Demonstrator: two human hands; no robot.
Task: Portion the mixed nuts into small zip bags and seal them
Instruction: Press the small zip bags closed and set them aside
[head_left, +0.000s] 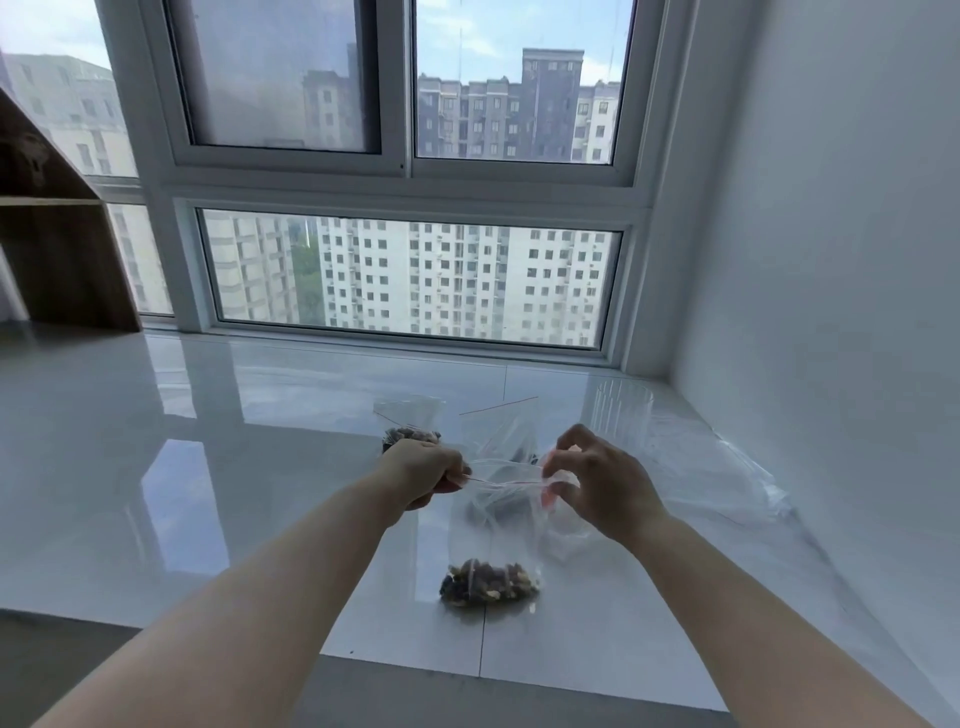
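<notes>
By the window (410, 280), glossy sill (156, 441).

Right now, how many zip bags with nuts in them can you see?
2 for certain: the held bag, pinched at its top by the left hand and right hand, and a far bag behind the left hand. A third bag between them may hold some, partly hidden.

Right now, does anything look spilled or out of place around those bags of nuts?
Almost nothing. One small dark bit lies on the white sill beside the held bag, perhaps a stray nut piece. Both hands, left and right, pinch the bag's top. Another filled bag stands behind.
</notes>
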